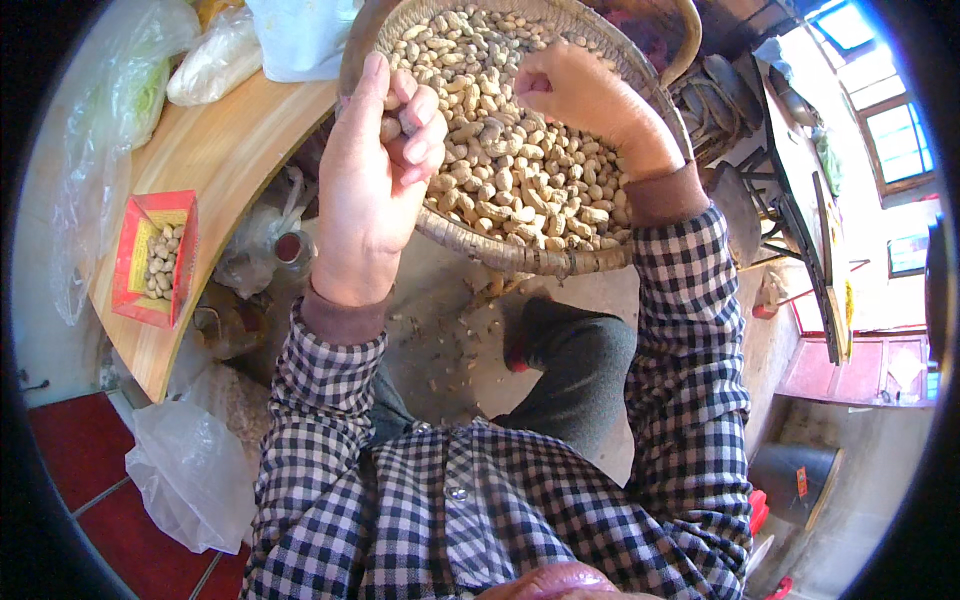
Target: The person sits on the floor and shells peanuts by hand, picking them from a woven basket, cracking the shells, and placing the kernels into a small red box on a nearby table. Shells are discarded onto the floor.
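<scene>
A round woven basket [525, 257] full of unshelled peanuts [525, 180] stands before me. My left hand [367, 180] is raised over the basket's left side, palm up, its fingers curled around several peanuts [391, 124]. Over the far right part of the heap hovers my right hand [592, 97], bent at the wrist with curled fingers. Its fingertips are largely hidden, so whether it pinches a peanut cannot be seen. On the wooden tabletop [225, 142] to the left sits a red open box [185, 262] with pale peanuts [159, 262] in it.
Plastic bags [300, 37] lie at the tabletop's far end. Below its edge are a glass jar [292, 249] and another plastic bag [187, 472]. Shell bits litter the floor [442, 330] under the basket. A curved handle [686, 45] rises at the basket's far right.
</scene>
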{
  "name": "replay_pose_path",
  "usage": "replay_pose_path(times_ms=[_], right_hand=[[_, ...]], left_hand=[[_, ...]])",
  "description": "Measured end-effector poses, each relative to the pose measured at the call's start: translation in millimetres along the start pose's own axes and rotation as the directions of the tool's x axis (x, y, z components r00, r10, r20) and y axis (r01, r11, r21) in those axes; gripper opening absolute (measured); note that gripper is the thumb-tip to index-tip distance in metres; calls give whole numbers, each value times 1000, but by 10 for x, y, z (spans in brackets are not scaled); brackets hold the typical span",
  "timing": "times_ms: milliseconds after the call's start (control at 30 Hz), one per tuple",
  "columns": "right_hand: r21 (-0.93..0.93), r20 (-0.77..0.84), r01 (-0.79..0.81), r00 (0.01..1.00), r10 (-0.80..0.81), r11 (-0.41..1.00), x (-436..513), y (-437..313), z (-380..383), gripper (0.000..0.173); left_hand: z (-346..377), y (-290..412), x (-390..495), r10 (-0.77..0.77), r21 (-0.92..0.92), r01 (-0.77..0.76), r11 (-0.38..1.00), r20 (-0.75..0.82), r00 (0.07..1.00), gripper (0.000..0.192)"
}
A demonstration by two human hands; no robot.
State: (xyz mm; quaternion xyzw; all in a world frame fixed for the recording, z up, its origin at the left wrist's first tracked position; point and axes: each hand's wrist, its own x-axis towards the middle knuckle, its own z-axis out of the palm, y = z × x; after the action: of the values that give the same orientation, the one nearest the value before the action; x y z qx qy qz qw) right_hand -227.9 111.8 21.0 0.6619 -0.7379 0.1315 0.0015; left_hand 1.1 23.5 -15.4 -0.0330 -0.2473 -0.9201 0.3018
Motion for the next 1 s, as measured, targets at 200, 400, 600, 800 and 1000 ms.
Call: replay_pose_path(times_ms=[200, 400, 600, 800, 1000], right_hand=[[-44, 95, 14, 995, -10, 999, 69, 75, 247, 13], [-148, 126, 33, 992, -14, 988, 89, 10, 371, 15], [143, 131, -46, 991, 27, 989, 79, -17, 206, 18], [627, 165, -202, 978, 125, 753, 69, -34, 31, 11], [852, 110, -136, 991, 82, 505, 92, -97, 26, 16]], left_hand=[[9, 2, -9, 17, 87, -14, 996, -30, 999, 19], [23, 5, -36, 1, 100, -1, 995, 1, 1000, 17], [83, -11, -56, 15, 133, -16, 991, 3, 1000, 19], [124, 15, -83, 4, 110, 0, 994, -40, 999, 19], [96, 18, -81, 13, 86, -10, 996, -35, 999, 18]])
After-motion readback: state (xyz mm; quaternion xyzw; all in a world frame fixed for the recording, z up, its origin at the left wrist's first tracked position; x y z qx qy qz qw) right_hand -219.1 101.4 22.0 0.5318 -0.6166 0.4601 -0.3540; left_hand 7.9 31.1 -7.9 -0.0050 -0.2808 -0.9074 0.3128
